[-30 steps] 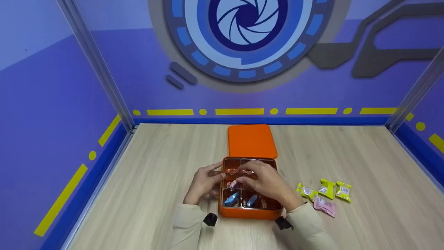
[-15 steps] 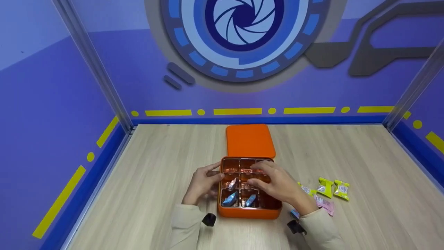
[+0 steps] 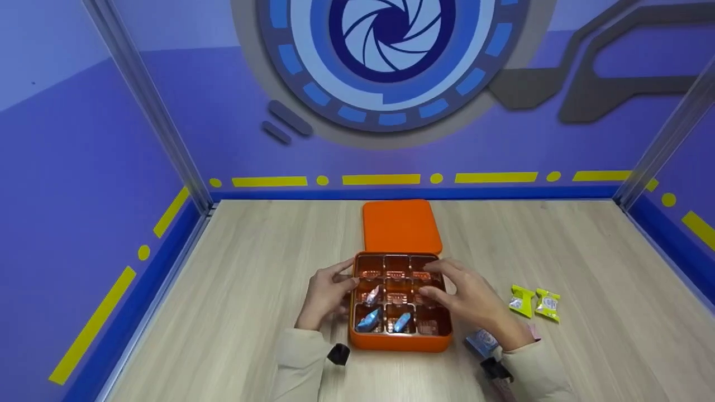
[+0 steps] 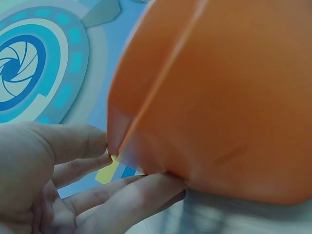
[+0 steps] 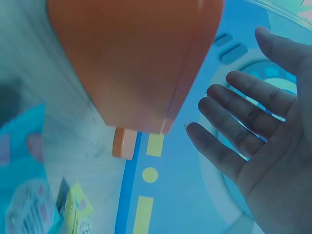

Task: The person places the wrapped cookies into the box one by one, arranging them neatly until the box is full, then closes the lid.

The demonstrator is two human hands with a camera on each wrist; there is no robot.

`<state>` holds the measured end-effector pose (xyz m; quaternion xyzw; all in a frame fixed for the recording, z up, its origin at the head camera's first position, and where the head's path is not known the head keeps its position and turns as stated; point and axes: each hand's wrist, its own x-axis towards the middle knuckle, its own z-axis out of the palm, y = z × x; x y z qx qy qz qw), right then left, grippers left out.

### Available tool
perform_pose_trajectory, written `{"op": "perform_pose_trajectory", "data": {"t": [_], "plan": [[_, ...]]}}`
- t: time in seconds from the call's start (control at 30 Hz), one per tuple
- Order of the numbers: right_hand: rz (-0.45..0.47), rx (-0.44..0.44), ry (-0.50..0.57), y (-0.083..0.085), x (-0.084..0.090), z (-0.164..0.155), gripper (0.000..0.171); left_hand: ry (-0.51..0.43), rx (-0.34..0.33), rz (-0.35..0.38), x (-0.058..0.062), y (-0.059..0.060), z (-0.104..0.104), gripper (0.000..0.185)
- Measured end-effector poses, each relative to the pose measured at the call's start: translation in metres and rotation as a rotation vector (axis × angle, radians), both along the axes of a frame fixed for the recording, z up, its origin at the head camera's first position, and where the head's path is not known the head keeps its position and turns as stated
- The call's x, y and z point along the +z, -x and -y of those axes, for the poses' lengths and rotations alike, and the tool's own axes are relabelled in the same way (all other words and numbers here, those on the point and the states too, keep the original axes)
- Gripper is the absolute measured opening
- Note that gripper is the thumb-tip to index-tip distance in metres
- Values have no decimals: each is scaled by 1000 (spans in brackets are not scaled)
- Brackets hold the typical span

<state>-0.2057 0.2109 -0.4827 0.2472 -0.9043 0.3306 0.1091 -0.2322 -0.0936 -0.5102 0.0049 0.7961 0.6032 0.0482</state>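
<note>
An orange box (image 3: 399, 342), lidless and split into several square compartments, stands on the table. Blue-wrapped candies lie in the near-left (image 3: 368, 320) and near-middle (image 3: 401, 322) compartments, and a pinkish shiny one (image 3: 372, 295) in the middle-left one. My left hand (image 3: 325, 293) holds the box's left side, thumb at the rim and fingers against the outer wall. Over the right rim hovers my right hand (image 3: 475, 298), fingers spread and slightly bent; the right wrist view shows nothing in its palm (image 5: 273, 195). Whether it touches the rim is unclear.
The orange lid (image 3: 400, 226) lies behind the box. Right of the right hand are yellow candies (image 3: 522, 301) (image 3: 548, 305). A blue candy (image 3: 481, 341) lies by the right wrist; pink wrappers (image 3: 534, 330) are partly hidden by the sleeve. Printed panels enclose the back and sides.
My right hand has drawn back rightward from above the middle of the box to its right edge, leaving the pinkish candy in the middle-left compartment. My left hand has stayed put.
</note>
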Motion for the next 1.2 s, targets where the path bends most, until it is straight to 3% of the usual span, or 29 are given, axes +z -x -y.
{"op": "perform_pose_trajectory", "data": {"t": [0.37,0.63,0.93,1.2], "plan": [[-11,-56,18,2,3,-23,41,12,20,-49,1,0,-3,50],[-17,-83,-5,0,3,-38,41,38,87,-64,-2,2,-2,50],[-43,-99,-35,0,4,-56,41,32,75,-91,-2,3,-1,46],[9,-106,-82,-5,3,-69,42,46,77,-87,-4,3,0,46]]}}
